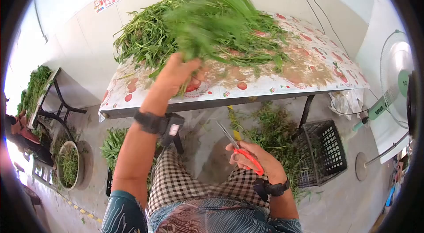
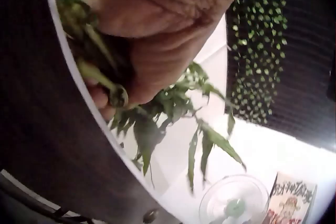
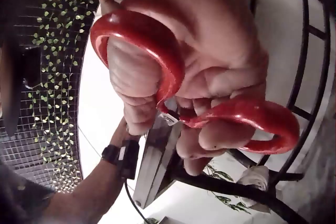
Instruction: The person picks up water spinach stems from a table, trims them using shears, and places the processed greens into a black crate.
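My left hand (image 1: 173, 76) grips a bunch of long leafy greens (image 1: 198, 23) by its stems, over the front part of the table. The leafy end is blurred and reaches over a large heap of the same greens (image 1: 139, 34). In the left wrist view, a thick cut stem end (image 2: 118, 97) pokes out beside the fingers. My right hand (image 1: 268, 161), low in front of my lap, holds red-handled scissors (image 1: 251, 159) with the blades pointing up and away. The right wrist view has thumb and fingers through the red loops (image 3: 157, 35).
A patterned tablecloth (image 1: 309, 67) with dirt on it covers the table. Below lie loose greens (image 1: 274, 133) and a black plastic crate (image 1: 302, 144). To the right stands a fan (image 1: 382, 105). At left are a basin (image 1: 80, 169) of trimmings and another table heaped with greens (image 1: 37, 85).
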`<state>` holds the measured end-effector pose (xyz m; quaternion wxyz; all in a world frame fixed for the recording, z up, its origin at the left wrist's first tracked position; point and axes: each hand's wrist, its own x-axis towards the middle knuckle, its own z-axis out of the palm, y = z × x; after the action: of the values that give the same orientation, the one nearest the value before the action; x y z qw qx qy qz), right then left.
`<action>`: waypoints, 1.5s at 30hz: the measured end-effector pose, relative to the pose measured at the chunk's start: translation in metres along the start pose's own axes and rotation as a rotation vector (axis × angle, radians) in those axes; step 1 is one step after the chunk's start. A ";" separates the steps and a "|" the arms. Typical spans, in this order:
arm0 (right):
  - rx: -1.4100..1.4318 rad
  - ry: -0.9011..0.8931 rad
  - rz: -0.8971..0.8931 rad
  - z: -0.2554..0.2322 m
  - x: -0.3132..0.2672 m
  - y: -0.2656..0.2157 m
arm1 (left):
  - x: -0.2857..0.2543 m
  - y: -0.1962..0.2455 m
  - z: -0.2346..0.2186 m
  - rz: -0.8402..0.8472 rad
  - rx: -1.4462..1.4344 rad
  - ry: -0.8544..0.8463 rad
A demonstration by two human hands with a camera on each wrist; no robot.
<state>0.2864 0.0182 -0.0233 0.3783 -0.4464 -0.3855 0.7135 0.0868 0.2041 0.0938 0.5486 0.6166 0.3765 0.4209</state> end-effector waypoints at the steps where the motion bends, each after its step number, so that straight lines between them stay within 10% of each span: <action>1: 0.024 -0.005 -0.017 -0.004 -0.004 -0.002 | -0.002 -0.001 -0.010 -0.009 -0.205 -0.011; 8: -0.323 0.261 -0.551 -0.031 -0.013 -0.047 | 0.001 -0.039 -0.048 0.046 -0.953 0.011; 11: 0.182 0.344 -0.458 -0.052 0.001 -0.085 | -0.003 -0.041 -0.043 0.076 -0.926 0.056; 14: -0.905 0.616 -0.795 -0.042 0.008 -0.125 | -0.005 -0.039 -0.040 0.095 -0.883 0.019; 27: -1.900 0.480 -0.427 -0.022 0.135 -0.209 | -0.011 -0.031 -0.034 0.126 -0.819 0.091; 40: -0.655 0.423 -0.891 -0.047 0.072 -0.233 | -0.009 -0.033 -0.033 0.162 -0.798 0.017; 45: -0.865 0.342 -0.771 -0.021 0.071 -0.217 | -0.012 -0.035 -0.033 0.194 -0.715 0.024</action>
<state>0.3266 0.1757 0.1388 0.4504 -0.4964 -0.7082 0.2217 0.0519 0.2087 0.0591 0.6826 0.4137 0.1518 0.5830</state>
